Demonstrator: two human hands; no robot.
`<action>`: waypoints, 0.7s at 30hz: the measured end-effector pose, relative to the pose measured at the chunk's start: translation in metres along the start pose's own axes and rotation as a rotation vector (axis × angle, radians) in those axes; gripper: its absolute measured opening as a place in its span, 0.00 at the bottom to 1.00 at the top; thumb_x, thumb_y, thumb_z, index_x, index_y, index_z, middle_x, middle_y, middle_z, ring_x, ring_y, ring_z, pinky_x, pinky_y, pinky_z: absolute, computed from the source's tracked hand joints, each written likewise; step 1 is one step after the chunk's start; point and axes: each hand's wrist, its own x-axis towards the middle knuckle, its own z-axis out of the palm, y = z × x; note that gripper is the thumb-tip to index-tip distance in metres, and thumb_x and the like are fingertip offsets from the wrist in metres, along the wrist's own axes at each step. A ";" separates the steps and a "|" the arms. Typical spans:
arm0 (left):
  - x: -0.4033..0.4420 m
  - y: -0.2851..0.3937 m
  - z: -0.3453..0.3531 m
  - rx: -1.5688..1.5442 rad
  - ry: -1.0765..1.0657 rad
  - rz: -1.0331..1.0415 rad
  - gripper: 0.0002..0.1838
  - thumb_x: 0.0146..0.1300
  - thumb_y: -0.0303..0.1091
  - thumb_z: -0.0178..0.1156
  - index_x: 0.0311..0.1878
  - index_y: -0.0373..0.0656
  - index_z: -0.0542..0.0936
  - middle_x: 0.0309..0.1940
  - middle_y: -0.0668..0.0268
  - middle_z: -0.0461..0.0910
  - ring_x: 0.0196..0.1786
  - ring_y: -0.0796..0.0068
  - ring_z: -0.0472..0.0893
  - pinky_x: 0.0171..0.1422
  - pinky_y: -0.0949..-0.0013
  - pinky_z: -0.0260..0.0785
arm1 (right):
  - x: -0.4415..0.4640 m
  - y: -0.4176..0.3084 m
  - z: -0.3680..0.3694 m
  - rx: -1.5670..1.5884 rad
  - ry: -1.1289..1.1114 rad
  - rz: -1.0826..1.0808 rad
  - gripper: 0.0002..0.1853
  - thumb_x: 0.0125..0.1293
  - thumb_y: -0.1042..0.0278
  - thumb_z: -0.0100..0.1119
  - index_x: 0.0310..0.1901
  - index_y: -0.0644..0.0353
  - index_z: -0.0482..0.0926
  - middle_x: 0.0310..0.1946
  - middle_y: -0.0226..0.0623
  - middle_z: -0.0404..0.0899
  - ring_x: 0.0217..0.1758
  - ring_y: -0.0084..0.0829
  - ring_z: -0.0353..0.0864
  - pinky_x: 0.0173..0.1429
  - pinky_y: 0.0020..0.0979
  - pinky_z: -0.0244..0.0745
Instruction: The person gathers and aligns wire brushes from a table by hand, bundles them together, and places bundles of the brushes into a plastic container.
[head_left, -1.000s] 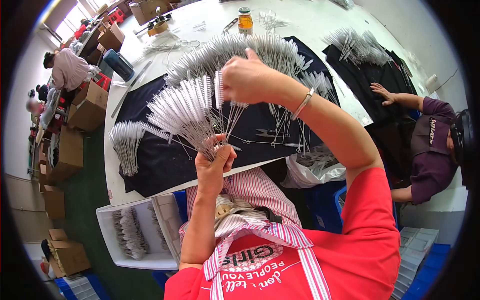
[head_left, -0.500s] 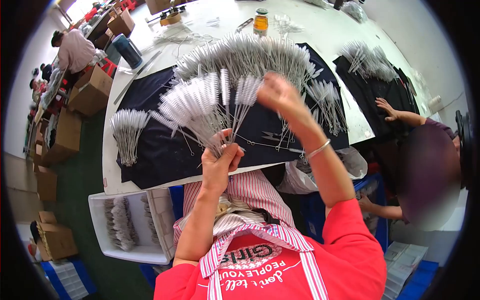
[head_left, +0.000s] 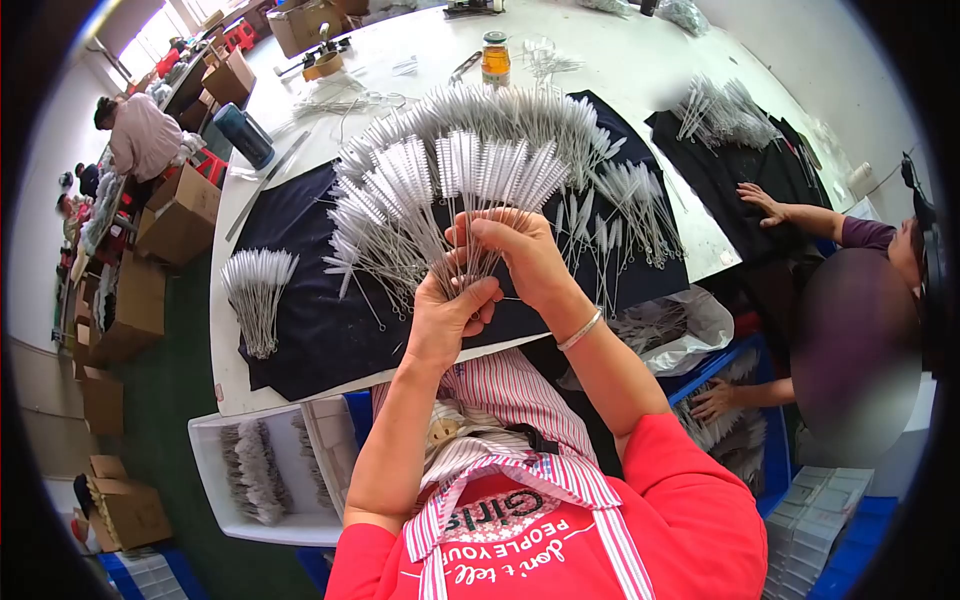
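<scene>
Clock directions are taken from the held brushes, with 12 o'clock toward the far side of the counter point(head_left: 620, 55). The left hand point(head_left: 445, 320) is clamped round the lower stems of a fanned bunch of brushes point(head_left: 495, 170); the right hand point(head_left: 515, 250) grips the same bunch higher up, the two hands close together. The bunch is above a dark cloth point(head_left: 312, 350), white bristles toward 12 o'clock, and obscures the near part of a broad row of brushes point(head_left: 545, 115) behind it. Loose brushes point(head_left: 640, 200) lie near 3 o'clock, and a small bundle point(head_left: 260, 295) between 8 and 9. Below counter level, a white tub point(head_left: 318, 525) holding brushes stands between 7 and 8; a plastic bag point(head_left: 708, 325) and a blue crate point(head_left: 775, 425) are at 4, a co-worker's hand point(head_left: 712, 402) reaching into the crate. The co-worker's other hand point(head_left: 765, 205) rests on a black cloth point(head_left: 735, 170) at 3. Farther off are a blue cylindrical container point(head_left: 243, 138) at 10, a roll of tape point(head_left: 323, 66) near 11 and, beyond the intervening row, a jar of amber contents point(head_left: 495, 60) at 12. Cardboard cartons point(head_left: 180, 215) stand at 9.
</scene>
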 end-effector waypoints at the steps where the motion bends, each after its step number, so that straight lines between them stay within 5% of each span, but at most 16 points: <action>1: 0.000 -0.001 0.002 0.000 -0.009 -0.001 0.22 0.55 0.29 0.66 0.52 0.42 0.72 0.26 0.68 0.80 0.20 0.86 0.72 0.17 0.85 0.57 | -0.001 -0.001 -0.003 -0.099 0.016 -0.028 0.10 0.60 0.72 0.57 0.40 0.69 0.79 0.37 0.46 0.81 0.36 0.29 0.82 0.44 0.29 0.77; 3: -0.002 -0.003 0.007 -0.033 -0.019 0.002 0.20 0.57 0.27 0.63 0.53 0.41 0.72 0.25 0.68 0.78 0.20 0.85 0.72 0.18 0.84 0.56 | -0.002 0.004 -0.006 -0.096 0.064 -0.043 0.11 0.57 0.69 0.62 0.38 0.68 0.79 0.33 0.41 0.81 0.29 0.23 0.79 0.37 0.24 0.74; 7: -0.016 0.001 0.011 0.257 -0.049 -0.065 0.06 0.59 0.28 0.55 0.39 0.39 0.73 0.18 0.71 0.70 0.16 0.86 0.65 0.17 0.80 0.51 | -0.009 0.003 -0.009 -0.080 -0.145 0.199 0.26 0.57 0.64 0.63 0.56 0.61 0.69 0.43 0.38 0.78 0.44 0.29 0.78 0.46 0.30 0.74; 8: -0.017 -0.004 0.008 0.273 -0.115 -0.087 0.03 0.59 0.27 0.53 0.34 0.39 0.72 0.16 0.71 0.68 0.13 0.85 0.63 0.15 0.80 0.50 | -0.015 0.016 -0.008 0.119 -0.220 0.083 0.31 0.56 0.63 0.64 0.59 0.62 0.64 0.47 0.41 0.77 0.46 0.33 0.79 0.49 0.32 0.74; 11: -0.028 -0.026 -0.002 0.034 -0.252 -0.216 0.06 0.63 0.30 0.54 0.41 0.41 0.69 0.14 0.70 0.62 0.11 0.79 0.63 0.13 0.77 0.55 | -0.037 0.022 -0.009 0.565 -0.396 0.250 0.33 0.58 0.61 0.64 0.61 0.64 0.60 0.44 0.45 0.78 0.43 0.36 0.81 0.50 0.36 0.76; 14: -0.032 -0.046 -0.024 -0.070 -0.384 -0.249 0.10 0.63 0.35 0.56 0.41 0.39 0.71 0.16 0.68 0.67 0.12 0.78 0.66 0.14 0.75 0.57 | -0.053 0.025 -0.015 0.514 -0.346 0.254 0.25 0.60 0.61 0.61 0.54 0.62 0.65 0.31 0.38 0.77 0.32 0.30 0.80 0.39 0.31 0.79; 16: -0.030 -0.052 -0.030 -0.101 -0.543 -0.463 0.23 0.62 0.35 0.58 0.60 0.50 0.64 0.38 0.66 0.72 0.28 0.77 0.71 0.27 0.78 0.64 | -0.062 0.022 -0.018 0.484 -0.286 0.260 0.21 0.59 0.60 0.62 0.49 0.61 0.67 0.24 0.32 0.71 0.22 0.23 0.75 0.30 0.26 0.76; 17: -0.031 -0.057 -0.033 -0.100 -0.539 -0.479 0.23 0.62 0.35 0.58 0.60 0.50 0.64 0.38 0.66 0.72 0.28 0.77 0.71 0.27 0.78 0.64 | -0.066 0.022 -0.024 0.497 -0.275 0.260 0.21 0.59 0.60 0.62 0.49 0.61 0.67 0.24 0.32 0.71 0.22 0.23 0.75 0.30 0.26 0.76; 19: -0.044 -0.041 -0.005 0.361 -0.187 -0.640 0.24 0.60 0.30 0.57 0.60 0.50 0.64 0.42 0.66 0.73 0.34 0.76 0.74 0.29 0.76 0.67 | -0.072 0.026 -0.028 0.316 -0.008 0.279 0.19 0.58 0.58 0.64 0.43 0.59 0.67 0.23 0.30 0.70 0.17 0.19 0.68 0.24 0.23 0.69; 20: -0.037 -0.046 -0.024 0.312 -0.363 -0.572 0.27 0.56 0.29 0.58 0.60 0.50 0.64 0.44 0.65 0.73 0.36 0.75 0.74 0.27 0.73 0.67 | -0.074 0.025 -0.030 0.336 0.112 0.261 0.17 0.57 0.55 0.65 0.36 0.56 0.69 0.22 0.27 0.68 0.16 0.16 0.63 0.21 0.21 0.62; 21: -0.036 -0.037 -0.008 0.567 -0.371 -0.339 0.15 0.62 0.41 0.57 0.39 0.37 0.73 0.18 0.66 0.73 0.15 0.79 0.69 0.15 0.75 0.59 | -0.075 0.010 -0.040 0.314 0.044 0.281 0.16 0.58 0.53 0.64 0.31 0.54 0.70 0.19 0.22 0.66 0.16 0.15 0.62 0.19 0.20 0.59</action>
